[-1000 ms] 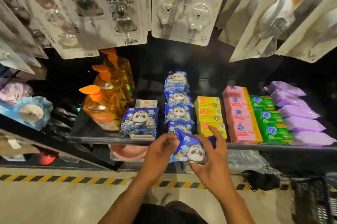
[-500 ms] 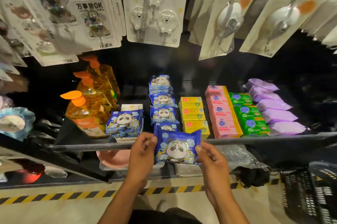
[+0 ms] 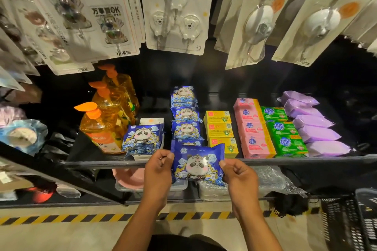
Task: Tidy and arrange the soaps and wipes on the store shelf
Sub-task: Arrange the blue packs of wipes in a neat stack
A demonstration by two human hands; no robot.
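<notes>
A: Holding what right now?
B: Pinching one panda pack by its two side seams: with the left hand on one seam, with the right hand on the other, fingers curling round the edges. Not spreading flat, not pressing together.
A: Sitting where?
B: Hovering across the shelf rail, face up; reaching just behind the rail with the top edge, hanging out in front of the rail with the bottom edge. Apparently not resting on the shelf yet.
A: Differing how from a second ago?
B: Squaring up. A second ago tilting it and half covering it with overlapping hands in front of the rail; now holding it level, showing the panda upright, gripping wider apart.
A: Meaning what for the tidying?
B: Probably lining up with the panda row running straight back from the rail. Likely needing only a short push backward and a release, either onto or ahead of the front pack there.
A: Anything else waiting?
B: Possibly the lone pack leaning behind the rail's left stretch, standing out of line. Soap boxes and purple packs behind the rail's right stretch already looking orderly.
A: Risking anything?
B: Slipping on the glossy wrap, or riding up crooked over the front pack.
</notes>
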